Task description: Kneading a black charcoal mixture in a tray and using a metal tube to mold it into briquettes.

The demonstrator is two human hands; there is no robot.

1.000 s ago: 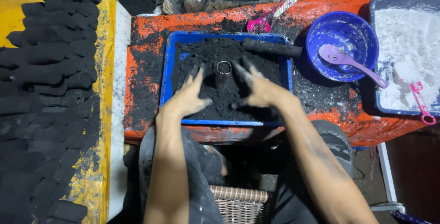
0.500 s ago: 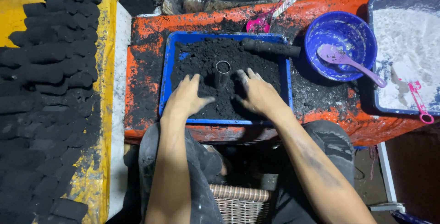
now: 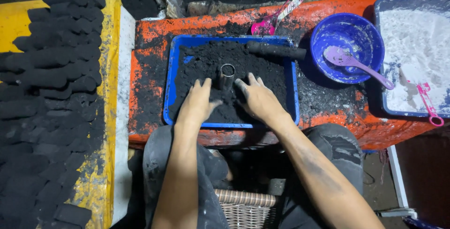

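From the head camera, the left hand (image 3: 198, 103) and right hand (image 3: 258, 98) lay with fingers spread flat on the black powder (image 3: 243, 62) in the blue tray (image 3: 171, 83), gripping nothing. Between their fingertips a small metal tube (image 3: 227, 75) stood upright in the powder. A dark cylinder (image 3: 275, 50) rested on the tray's far edge, beside a blue bowl (image 3: 347, 34) holding a purple spoon (image 3: 356, 62).

A short metal tube (image 3: 227, 75) stands upright, open end up, sunk in loose black powder (image 3: 255, 69) that fills a shallow blue tray (image 3: 171, 81). The powder is heaped and uneven, spilling onto the orange table around the tray.
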